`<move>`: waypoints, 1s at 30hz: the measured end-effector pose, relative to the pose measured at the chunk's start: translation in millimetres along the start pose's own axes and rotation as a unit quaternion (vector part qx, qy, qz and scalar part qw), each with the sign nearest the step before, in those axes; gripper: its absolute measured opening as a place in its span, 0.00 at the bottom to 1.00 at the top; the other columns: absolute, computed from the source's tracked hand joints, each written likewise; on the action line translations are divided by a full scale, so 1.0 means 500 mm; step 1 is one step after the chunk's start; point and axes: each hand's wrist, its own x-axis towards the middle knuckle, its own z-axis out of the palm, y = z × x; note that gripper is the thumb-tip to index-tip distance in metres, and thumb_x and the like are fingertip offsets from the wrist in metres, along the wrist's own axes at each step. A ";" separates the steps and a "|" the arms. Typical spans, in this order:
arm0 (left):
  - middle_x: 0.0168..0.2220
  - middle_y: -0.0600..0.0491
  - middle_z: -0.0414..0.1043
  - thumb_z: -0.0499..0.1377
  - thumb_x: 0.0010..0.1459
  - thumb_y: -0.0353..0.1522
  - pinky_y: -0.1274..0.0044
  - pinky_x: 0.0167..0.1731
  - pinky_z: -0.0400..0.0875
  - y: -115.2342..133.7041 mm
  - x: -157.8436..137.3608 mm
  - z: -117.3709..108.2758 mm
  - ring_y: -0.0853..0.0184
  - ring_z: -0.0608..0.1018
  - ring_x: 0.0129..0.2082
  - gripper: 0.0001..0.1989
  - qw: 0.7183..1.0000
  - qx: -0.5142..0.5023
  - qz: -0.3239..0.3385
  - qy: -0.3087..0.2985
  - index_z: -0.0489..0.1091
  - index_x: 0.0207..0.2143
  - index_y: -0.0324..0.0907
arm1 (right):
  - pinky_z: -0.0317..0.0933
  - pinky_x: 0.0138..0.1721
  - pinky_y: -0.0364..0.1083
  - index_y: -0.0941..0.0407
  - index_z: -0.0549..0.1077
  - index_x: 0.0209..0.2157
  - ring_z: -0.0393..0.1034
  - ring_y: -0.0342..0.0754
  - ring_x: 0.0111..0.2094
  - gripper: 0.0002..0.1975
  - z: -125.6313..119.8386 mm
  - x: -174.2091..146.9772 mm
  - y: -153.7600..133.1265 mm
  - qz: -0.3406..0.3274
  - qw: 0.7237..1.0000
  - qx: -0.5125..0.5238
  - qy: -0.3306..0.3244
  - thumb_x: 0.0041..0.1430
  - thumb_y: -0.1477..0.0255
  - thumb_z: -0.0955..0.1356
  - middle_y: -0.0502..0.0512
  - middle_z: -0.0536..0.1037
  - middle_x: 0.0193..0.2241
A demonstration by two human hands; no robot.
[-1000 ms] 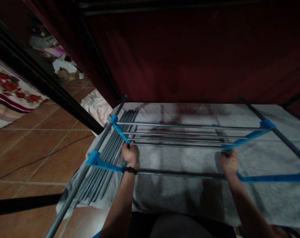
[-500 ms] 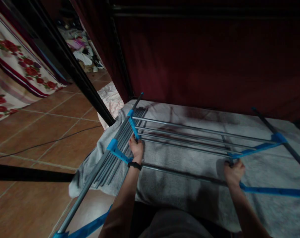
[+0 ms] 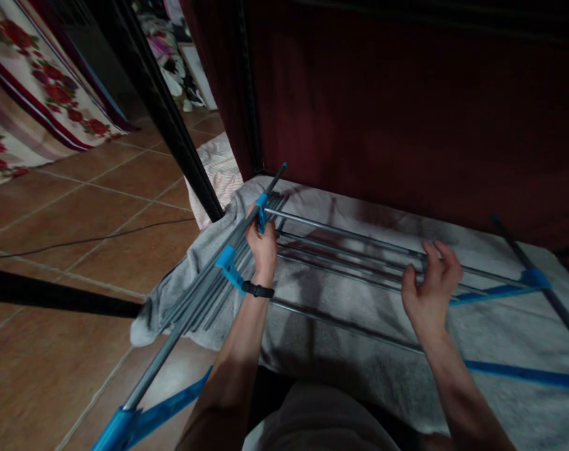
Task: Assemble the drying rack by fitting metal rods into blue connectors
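A partly assembled clothes drying rack of grey metal tubes and blue plastic brackets spans the space in front of me. My left hand (image 3: 262, 247), with a black wristband below it, is closed around the upper left blue bracket (image 3: 261, 203) where it meets the long side tube (image 3: 165, 354). My right hand (image 3: 429, 288) hovers by the crossbars (image 3: 341, 237), its fingers apart and curved, holding nothing. Beyond it, a right blue bracket (image 3: 495, 292) joins the crossbars to the right side tube (image 3: 564, 316). Another blue bracket (image 3: 230, 268) sits just left of my left wrist.
Several loose grey tubes (image 3: 209, 304) lie on the grey blanket (image 3: 341, 369) at left. A black post (image 3: 172, 125) rises on the left, and a dark red panel (image 3: 383, 119) stands behind. A thin cable (image 3: 101, 236) crosses the tiled floor (image 3: 44, 213).
My left hand has moved up from the bracket's lower end to its joint with the side tube. My right hand has let go of the right bracket's end and risen, fingers opening.
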 end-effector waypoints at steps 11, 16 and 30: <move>0.62 0.50 0.72 0.59 0.64 0.35 0.65 0.70 0.53 -0.004 0.015 -0.004 0.60 0.67 0.67 0.18 0.999 -0.043 0.012 -0.015 0.74 0.55 0.45 | 0.58 0.45 0.51 0.53 0.73 0.56 0.72 0.52 0.40 0.18 0.051 0.074 0.012 -0.143 0.981 -0.033 -0.126 0.72 0.66 0.61 0.56 0.79 0.38; 0.61 0.50 0.73 0.57 0.64 0.34 0.63 0.70 0.54 -0.006 0.015 -0.002 0.60 0.67 0.67 0.18 0.999 -0.030 0.021 -0.020 0.74 0.56 0.46 | 0.56 0.43 0.50 0.52 0.74 0.55 0.72 0.52 0.40 0.17 0.046 0.078 0.011 -0.140 0.980 -0.017 -0.139 0.72 0.64 0.60 0.55 0.80 0.38; 0.58 0.50 0.75 0.56 0.64 0.33 0.62 0.69 0.57 -0.004 0.012 -0.001 0.61 0.68 0.67 0.20 0.999 0.008 0.028 -0.019 0.72 0.58 0.47 | 0.55 0.42 0.50 0.52 0.75 0.56 0.70 0.53 0.40 0.18 0.045 0.083 0.020 -0.142 0.976 -0.019 -0.163 0.72 0.65 0.60 0.56 0.79 0.37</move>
